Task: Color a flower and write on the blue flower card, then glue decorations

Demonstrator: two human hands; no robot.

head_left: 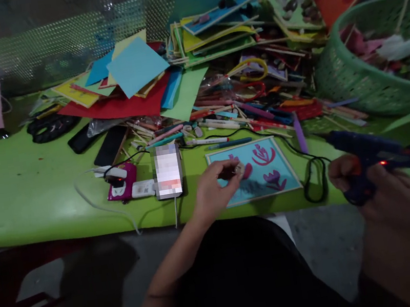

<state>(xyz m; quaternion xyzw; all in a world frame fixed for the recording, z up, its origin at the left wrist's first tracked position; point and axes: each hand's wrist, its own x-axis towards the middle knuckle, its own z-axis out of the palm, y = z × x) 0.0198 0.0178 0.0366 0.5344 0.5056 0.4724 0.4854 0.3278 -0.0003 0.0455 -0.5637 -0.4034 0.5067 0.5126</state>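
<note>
My right hand [383,187] is wrapped round a dark blue hot glue gun [375,147] with a lit red light, its nozzle pointing up and left. Thumb and fingers of my left hand [214,188] pinch a small pale, shiny piece [239,170] whose kind I cannot make out. Below that hand lies a light blue card [290,176] framed with thin sticks. Purple and red cut-out shapes [263,154] show on it, and my left hand covers its left part. A black cord [308,199] loops on the table between the card and the glue gun.
A green basket [324,59] of scraps stands at the right. Coloured paper [137,68], stick-framed cards [218,40] and pens [229,143] crowd the back of the green table [41,200]. Left of my hand are a lit phone [169,172] and a magenta power strip [130,173] with cables.
</note>
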